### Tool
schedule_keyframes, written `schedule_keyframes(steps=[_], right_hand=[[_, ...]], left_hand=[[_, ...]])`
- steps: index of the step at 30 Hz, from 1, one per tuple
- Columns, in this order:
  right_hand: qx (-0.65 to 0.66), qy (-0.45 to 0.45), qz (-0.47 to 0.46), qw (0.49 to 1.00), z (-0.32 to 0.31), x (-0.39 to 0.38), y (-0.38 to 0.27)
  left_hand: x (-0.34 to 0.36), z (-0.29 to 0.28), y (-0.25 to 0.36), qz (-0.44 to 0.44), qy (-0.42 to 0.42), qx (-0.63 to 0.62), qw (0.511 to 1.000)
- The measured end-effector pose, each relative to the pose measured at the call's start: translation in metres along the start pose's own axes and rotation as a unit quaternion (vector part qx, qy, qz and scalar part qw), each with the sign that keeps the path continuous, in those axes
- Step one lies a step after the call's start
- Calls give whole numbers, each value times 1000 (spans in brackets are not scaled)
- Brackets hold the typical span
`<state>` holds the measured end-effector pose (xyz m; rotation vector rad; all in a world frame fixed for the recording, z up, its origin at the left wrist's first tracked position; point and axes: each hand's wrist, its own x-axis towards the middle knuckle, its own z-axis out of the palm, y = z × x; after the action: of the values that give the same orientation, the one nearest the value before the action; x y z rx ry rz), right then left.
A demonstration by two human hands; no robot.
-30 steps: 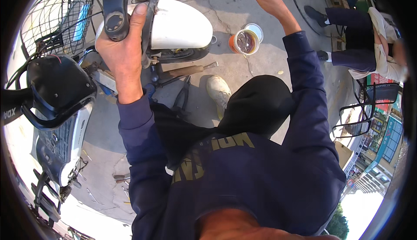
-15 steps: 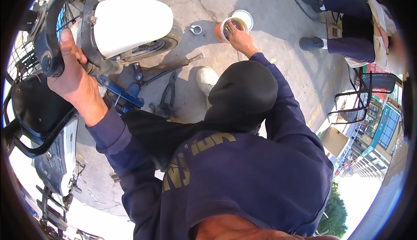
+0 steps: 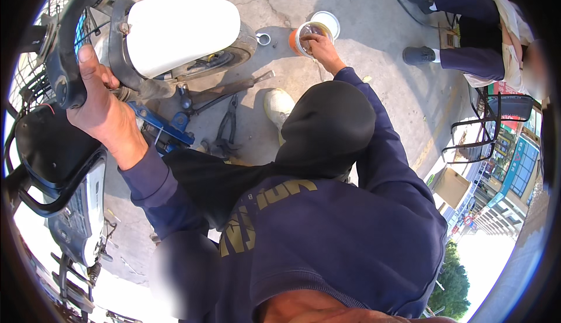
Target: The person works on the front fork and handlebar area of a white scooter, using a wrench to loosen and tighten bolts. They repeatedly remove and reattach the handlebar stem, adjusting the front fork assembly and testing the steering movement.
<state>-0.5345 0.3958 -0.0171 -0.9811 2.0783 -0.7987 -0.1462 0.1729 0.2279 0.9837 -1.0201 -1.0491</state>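
My left hand [image 3: 102, 109] is closed around a black curved bar [image 3: 69, 42] of a scooter, next to its white fender [image 3: 181, 30]. My right hand [image 3: 321, 48] reaches far forward to an orange cup [image 3: 297, 38] standing on the concrete. Its fingertips dip into the cup's mouth, and whether they hold anything there is hidden. A white round lid [image 3: 327, 21] lies just behind the cup. My dark blue sleeves and black hood fill the middle of the view.
Pliers [image 3: 225, 127], a long metal tool [image 3: 231, 89], a small metal ring [image 3: 263, 38] and a blue bracket [image 3: 163, 127] lie on the ground by the wheel. The black seat [image 3: 47, 153] is at left. Another person [image 3: 467, 25] sits at top right beside a black chair frame [image 3: 488, 118].
My right hand came down from a raised position onto the orange cup and now dips its fingers in. My left hand kept hold of the scooter, shifting along its black bar.
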Motion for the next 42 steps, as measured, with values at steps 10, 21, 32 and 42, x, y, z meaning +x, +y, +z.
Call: schedule_keyframes(steps=[10,21,32,42], right_hand=[[666,-238,17,706,-48,-30,-174],[296,-284,-306,859,13,-69,-439],[324,-249,-259,875,60,-67,-443],[162,-161,-398,888,67,-70,-436]], left_hand=[[-5,-8,4,-4,13,27,1000],[-18,-5,8,-8,-43,90,995],[-26,-5,10,-18,-59,92,994],[-31,-8,16,14,-77,88,993]])
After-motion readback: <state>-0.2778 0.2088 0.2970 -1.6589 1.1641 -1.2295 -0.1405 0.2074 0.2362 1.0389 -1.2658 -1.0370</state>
